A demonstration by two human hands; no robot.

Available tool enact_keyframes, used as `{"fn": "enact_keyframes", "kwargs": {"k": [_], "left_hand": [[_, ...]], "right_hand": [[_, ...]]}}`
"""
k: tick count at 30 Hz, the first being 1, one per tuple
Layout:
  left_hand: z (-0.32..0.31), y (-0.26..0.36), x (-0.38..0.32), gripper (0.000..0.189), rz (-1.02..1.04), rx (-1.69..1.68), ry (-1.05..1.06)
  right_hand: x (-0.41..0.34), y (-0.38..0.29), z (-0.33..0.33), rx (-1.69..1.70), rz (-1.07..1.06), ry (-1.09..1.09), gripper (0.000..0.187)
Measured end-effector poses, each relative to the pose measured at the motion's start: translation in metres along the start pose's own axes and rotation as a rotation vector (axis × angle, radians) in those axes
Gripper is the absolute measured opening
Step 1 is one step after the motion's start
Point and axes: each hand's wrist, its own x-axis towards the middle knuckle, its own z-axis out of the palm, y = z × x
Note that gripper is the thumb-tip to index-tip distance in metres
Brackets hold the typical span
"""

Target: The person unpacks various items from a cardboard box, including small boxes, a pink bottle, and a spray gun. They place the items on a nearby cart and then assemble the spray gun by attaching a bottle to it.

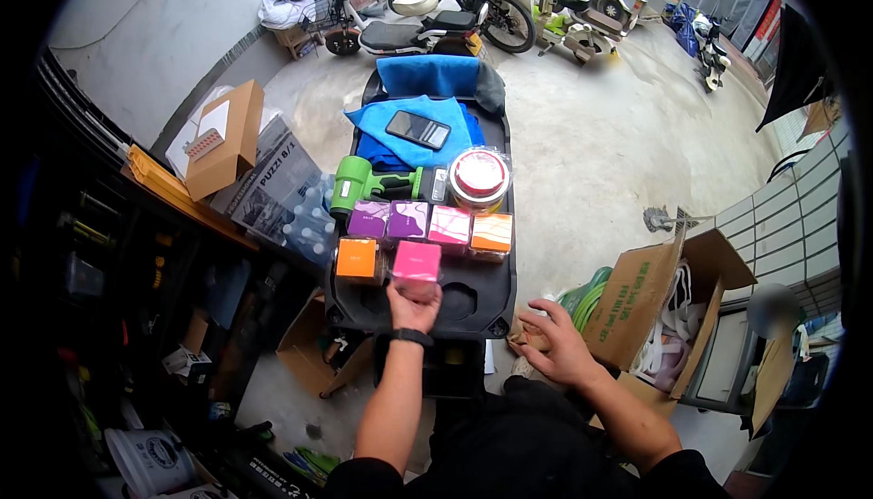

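My left hand [415,308] grips the near end of a pink box [417,263] over the front part of a black plastic cart top [481,298]. An orange box [356,258] stands just left of it. Behind them is a row of small boxes: two purple ones [408,219], a pink-and-white one [449,225] and an orange-and-white one [491,232]. My right hand [556,342] is off the cart's near right corner, fingers spread, holding nothing. A green handheld blower [351,185] lies behind the purple boxes, left of a plastic-wrapped round tin [480,175].
Blue cloths [423,117] with a smartphone [418,129] lie farther back on the cart. An open cardboard box [631,301] of white items stands right, beside a green hose [592,301]. Left are a shelf, bottled water [310,226] and cartons. Parked scooters [409,35] stand beyond.
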Motion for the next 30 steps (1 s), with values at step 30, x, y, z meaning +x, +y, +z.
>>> {"fn": "enact_keyframes", "kwargs": {"k": [30], "left_hand": [[0.078,-0.364,-0.146,0.051,0.313,2.198,-1.565]], "right_hand": [[-0.196,0.321,-0.049,1.226,0.766,0.684,0.011]]}}
